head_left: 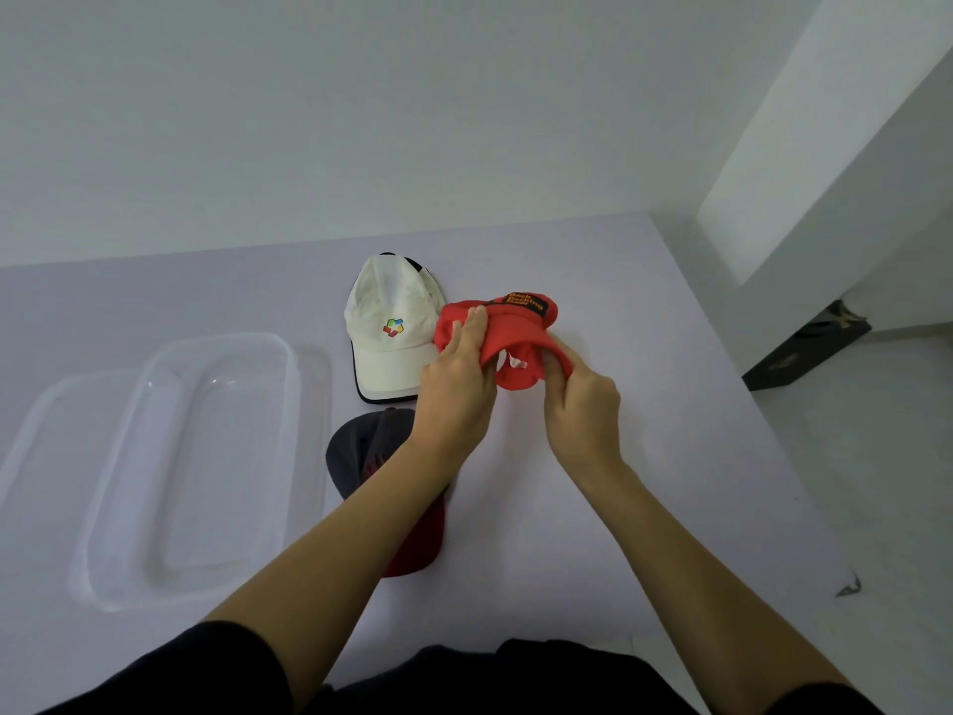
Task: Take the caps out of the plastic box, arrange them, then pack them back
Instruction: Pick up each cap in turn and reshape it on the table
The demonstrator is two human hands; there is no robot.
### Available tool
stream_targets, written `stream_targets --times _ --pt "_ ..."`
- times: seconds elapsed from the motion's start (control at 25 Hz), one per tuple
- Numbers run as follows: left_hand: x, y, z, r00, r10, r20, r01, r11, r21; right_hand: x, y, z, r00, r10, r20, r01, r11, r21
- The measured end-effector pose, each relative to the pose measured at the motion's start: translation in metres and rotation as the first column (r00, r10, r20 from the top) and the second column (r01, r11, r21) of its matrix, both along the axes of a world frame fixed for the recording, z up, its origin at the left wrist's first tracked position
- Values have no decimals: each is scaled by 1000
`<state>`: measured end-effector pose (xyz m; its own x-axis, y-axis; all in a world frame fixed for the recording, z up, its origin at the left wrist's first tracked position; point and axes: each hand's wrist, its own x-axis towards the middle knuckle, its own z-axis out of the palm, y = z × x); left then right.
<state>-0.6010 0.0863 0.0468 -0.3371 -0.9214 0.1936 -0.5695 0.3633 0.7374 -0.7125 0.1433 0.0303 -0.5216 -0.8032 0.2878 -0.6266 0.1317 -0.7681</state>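
Both hands hold a crumpled red cap [508,332] with a black and orange label, just above the table at centre right. My left hand [456,374] grips its left side and my right hand [580,392] pinches its lower right edge. A white cap [392,322] with a coloured logo lies flat just left of the red one. A dark navy cap [361,448] with a red brim lies nearer to me, partly hidden under my left forearm. The clear plastic box [289,384] stands empty at the left.
The box's clear lid [46,410] lies under or beside the box at the far left. The white table [644,508] ends at the right, with floor and a dark object [804,353] beyond. A white wall stands behind.
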Motion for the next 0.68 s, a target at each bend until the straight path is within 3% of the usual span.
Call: stream_targets --times 0.12,0.2,0.28,0.36,0.48,0.56,0.6,0.68 --pt "-1 2 -7 998 50 -35 -49 998 37 4 0 -2 1000 -21 -15 21 1000 3" --pt "4 3 -14 998 4 -56 -6 999 -39 0 1 1 1000 2 -27 -3 1000 -26" --pt "17 3 -27 991 -132 34 136 963 -233 -11 6 4 987 108 -115 -109 994 3" --pt "29 -1 -41 954 -230 191 285 891 -353 -19 11 0 950 222 -217 -193 970 148" --pt "45 -5 -48 841 -466 276 528 818 -229 -19 21 -25 917 254 -308 -183 953 241" --pt "59 -11 -42 755 -641 135 647 763 1 -23 29 -43 893 226 -389 -169 970 177" --pt "63 -15 -38 786 -618 -2 616 783 83 -26 33 -49 881 230 -413 -181 971 155" --pt "60 -29 -25 903 -362 -233 405 897 178 -29 39 -51 855 259 -450 -234 966 110"
